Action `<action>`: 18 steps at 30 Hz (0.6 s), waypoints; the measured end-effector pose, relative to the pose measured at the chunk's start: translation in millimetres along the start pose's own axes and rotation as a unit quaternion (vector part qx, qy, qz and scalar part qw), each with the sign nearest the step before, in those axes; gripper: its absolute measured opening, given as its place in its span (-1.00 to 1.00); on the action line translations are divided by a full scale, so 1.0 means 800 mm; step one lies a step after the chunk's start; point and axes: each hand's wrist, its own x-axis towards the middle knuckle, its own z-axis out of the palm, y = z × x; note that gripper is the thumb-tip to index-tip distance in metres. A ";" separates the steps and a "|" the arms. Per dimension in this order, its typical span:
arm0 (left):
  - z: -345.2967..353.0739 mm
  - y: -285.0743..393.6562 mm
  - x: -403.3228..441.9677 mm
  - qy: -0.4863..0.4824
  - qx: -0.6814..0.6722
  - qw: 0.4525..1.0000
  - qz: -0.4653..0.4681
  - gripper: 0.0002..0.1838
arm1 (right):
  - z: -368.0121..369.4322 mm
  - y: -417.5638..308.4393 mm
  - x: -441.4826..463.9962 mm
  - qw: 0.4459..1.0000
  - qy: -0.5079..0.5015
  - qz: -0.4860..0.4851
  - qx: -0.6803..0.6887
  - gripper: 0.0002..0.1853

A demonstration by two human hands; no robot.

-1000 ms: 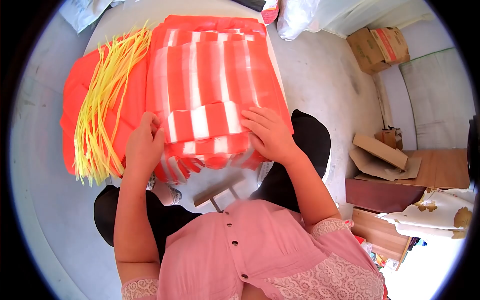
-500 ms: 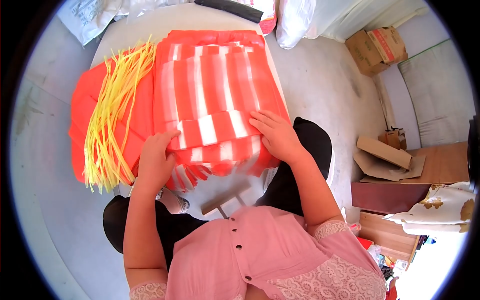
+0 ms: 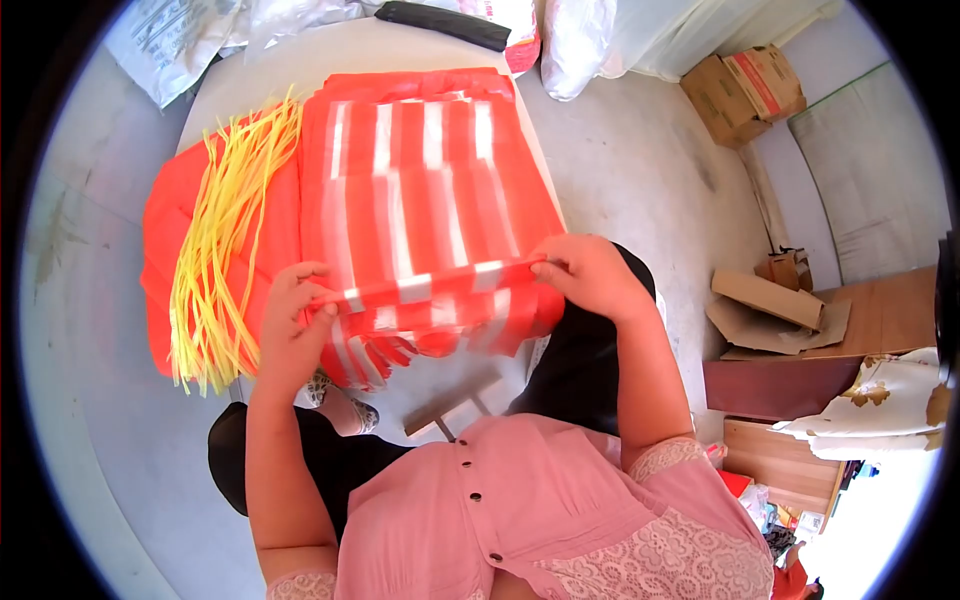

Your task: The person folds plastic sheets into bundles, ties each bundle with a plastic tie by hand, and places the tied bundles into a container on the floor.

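Note:
A stack of thin red-and-white striped sheets [image 3: 415,215], plastic or cloth, lies on the table in front of me. The top sheet's near edge is drawn into a narrow folded band [image 3: 440,285] running across the stack. At the band's left end, my left hand [image 3: 295,325] pinches it between thumb and fingers. My right hand [image 3: 590,275] grips the other end between thumb and forefinger. Crumpled, ragged sheet ends hang over the near edge below the band. To the left, a bundle of yellow strips [image 3: 225,250] rests on plain red material [image 3: 165,225].
The pale table [image 3: 290,65] holds a black rolled item [image 3: 445,25] at its far end, with white bags [image 3: 580,45] beyond. Cardboard boxes [image 3: 745,95] stand at the far right. An opened carton [image 3: 775,315] lies on a brown cabinet. My knees are under the near edge.
Both hands were spread flat on a wider folded flap. Now their fingers have closed on its ends, and the flap is a narrow, slightly raised band. The view has shifted slightly.

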 end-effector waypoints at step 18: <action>0.044 -0.062 0.051 0.095 -0.032 0.977 -0.189 -0.78 | 0.093 0.079 0.039 0.901 0.134 0.060 0.409 -0.72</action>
